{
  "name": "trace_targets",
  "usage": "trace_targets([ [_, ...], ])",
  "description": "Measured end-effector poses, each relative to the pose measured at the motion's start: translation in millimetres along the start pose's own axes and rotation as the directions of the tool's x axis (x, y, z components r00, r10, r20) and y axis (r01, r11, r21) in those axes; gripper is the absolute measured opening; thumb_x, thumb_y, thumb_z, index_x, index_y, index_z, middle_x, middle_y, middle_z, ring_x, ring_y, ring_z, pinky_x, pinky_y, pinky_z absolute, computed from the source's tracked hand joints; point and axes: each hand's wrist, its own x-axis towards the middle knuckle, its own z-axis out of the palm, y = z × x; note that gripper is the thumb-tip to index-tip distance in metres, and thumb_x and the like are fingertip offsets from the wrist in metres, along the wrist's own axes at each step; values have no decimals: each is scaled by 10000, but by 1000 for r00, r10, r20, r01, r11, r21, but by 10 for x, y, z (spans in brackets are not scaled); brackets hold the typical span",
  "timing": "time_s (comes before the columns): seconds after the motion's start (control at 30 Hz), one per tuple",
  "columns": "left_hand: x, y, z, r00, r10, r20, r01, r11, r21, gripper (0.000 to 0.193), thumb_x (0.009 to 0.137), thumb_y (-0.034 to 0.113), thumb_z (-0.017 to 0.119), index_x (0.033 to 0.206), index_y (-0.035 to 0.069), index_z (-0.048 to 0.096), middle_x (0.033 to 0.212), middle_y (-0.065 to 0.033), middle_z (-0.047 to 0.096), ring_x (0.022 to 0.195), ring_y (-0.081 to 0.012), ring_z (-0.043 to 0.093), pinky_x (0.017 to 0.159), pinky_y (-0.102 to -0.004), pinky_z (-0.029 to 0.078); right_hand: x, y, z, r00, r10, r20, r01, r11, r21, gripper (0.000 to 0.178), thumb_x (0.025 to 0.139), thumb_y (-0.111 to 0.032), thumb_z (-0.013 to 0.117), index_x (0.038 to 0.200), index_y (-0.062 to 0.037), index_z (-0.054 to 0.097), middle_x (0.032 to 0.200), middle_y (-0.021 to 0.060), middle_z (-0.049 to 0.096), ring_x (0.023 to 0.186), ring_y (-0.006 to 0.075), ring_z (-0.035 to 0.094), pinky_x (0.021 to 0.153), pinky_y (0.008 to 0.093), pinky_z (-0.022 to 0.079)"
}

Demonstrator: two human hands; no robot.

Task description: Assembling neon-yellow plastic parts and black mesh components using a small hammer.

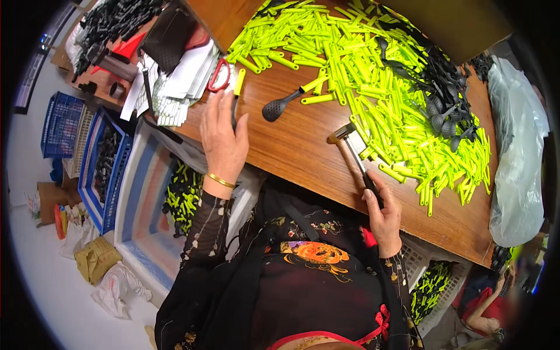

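My right hand (pixel 385 216) is closed round the black grip of a hammer (pixel 354 156), whose metal head points away from me over the table. My left hand (pixel 224 137) is at the table's near left. A kitchen utensil with a lime-green handle (pixel 239 81) and a black shaft runs between its thumb and fingers; the utensil's lower end is hidden by the hand. To the right of it lies a black slotted spoon (pixel 274 109) with a lime-green handle. Many loose lime-green handles (pixel 385 125) are heaped across the table, and black slotted spoon heads (pixel 446 111) lie on the heap's right side.
Red-handled scissors (pixel 219 76) and stacked papers (pixel 186 79) lie beyond my left hand. Below left stand a striped lined bin (pixel 137 192) and blue crates (pixel 119 192). A clear plastic bag (pixel 516 157) hangs at the table's right edge. Another person's arm (pixel 487 306) shows lower right.
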Motion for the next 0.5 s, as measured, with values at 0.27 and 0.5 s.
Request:
trace_targets([
  [0.27,364,410,679,963,157,218,-86,949,-302,280,893,136,743,1163,67,710,1088,-107,666,1043,-350,613,891,-474,479,181,-198,-260,962,-273,26,248,824,-509,324,897,-79,767,1220,-94,749,1040,129,699,949,341,672,804,410,542],
  [0.5,363,336,761,924,43,379,103,928,-358,259,906,68,714,1163,84,694,1051,-123,649,1005,-349,646,829,-483,522,721,-286,-352,940,-340,-15,287,817,-501,214,863,-57,778,1076,-45,777,984,139,702,946,327,661,829,414,530],
])
